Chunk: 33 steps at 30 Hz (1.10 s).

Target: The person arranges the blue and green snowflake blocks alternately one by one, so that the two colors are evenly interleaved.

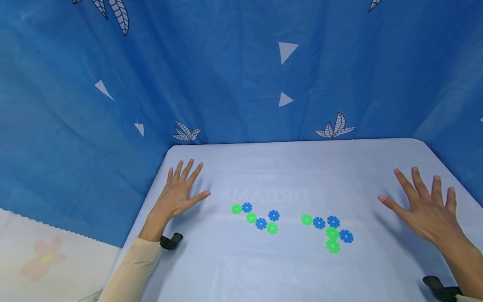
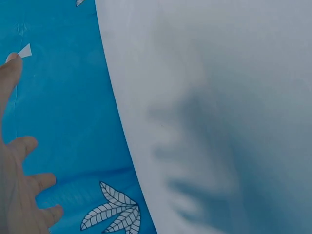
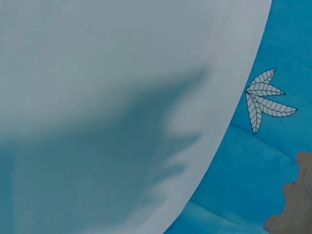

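My left hand (image 1: 176, 196) hovers above the left part of the white table, fingers spread straight and nothing held. Over on the right side, my right hand (image 1: 432, 212) is likewise spread and holds nothing. Between them lie two loose groups of small notched discs in green and blue. The left group includes a green disc (image 1: 236, 209) and a blue disc (image 1: 261, 223); it is nearest to my left hand. In the right group are another blue disc (image 1: 346, 236) and green disc (image 1: 333, 246). Neither hand touches a disc. Both wrist views show only fingers, shadows and cloth.
A white-covered table (image 1: 241, 268) has rounded far corners and faint mirrored lettering. Blue curtain (image 1: 234, 84) with leaf and triangle prints hangs along its far edge and sides. Pale floral cloth (image 1: 75, 235) lies at the lower left. Each wrist wears a black camera mount (image 1: 171, 241).
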Each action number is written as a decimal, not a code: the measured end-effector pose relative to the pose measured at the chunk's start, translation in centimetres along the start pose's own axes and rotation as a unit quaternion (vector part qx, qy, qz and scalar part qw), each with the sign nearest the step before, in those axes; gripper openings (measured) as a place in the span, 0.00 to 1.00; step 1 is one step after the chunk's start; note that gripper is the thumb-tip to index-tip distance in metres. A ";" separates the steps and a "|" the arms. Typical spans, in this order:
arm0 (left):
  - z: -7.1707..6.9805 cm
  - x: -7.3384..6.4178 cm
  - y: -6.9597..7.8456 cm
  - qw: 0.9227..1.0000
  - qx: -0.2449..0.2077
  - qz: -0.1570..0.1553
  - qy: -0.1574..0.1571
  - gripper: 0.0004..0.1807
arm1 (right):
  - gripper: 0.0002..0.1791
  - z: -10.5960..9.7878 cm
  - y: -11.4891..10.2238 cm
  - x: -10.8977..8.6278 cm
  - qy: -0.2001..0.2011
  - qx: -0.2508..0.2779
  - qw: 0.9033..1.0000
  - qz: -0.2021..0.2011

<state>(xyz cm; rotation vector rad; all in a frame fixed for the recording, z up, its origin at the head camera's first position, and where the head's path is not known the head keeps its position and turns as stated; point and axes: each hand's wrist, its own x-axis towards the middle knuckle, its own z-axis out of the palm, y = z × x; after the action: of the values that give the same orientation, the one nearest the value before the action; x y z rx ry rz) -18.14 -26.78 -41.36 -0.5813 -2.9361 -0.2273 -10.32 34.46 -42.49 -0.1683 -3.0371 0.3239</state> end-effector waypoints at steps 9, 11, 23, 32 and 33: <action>0.8 0.5 1.0 0.999 -0.009 0.032 0.014 0.51 | 0.61 0.3 -0.3 0.0 0.006 0.019 1.000 -0.006; 1.1 0.6 1.4 0.999 -0.032 0.040 0.016 0.50 | 0.62 0.3 -0.5 0.1 0.006 0.028 1.000 -0.007; 3.9 0.6 4.6 0.963 -0.257 0.042 -0.065 0.37 | 0.52 0.5 -1.9 0.9 0.000 0.162 0.985 -0.051; 5.1 0.9 5.7 0.937 -0.328 0.048 -0.110 0.27 | 0.42 0.3 -4.1 1.8 0.036 0.182 0.980 -0.065; 5.2 0.9 5.7 0.937 -0.327 0.048 -0.110 0.27 | 0.42 0.2 -4.3 1.9 0.037 0.182 0.980 -0.065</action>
<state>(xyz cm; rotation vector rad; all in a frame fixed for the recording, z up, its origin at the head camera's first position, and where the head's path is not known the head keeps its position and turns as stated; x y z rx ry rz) -17.35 -20.30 -45.60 -0.8710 -2.9865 -1.2287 -12.62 30.43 -41.67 0.0435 -2.8334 0.8303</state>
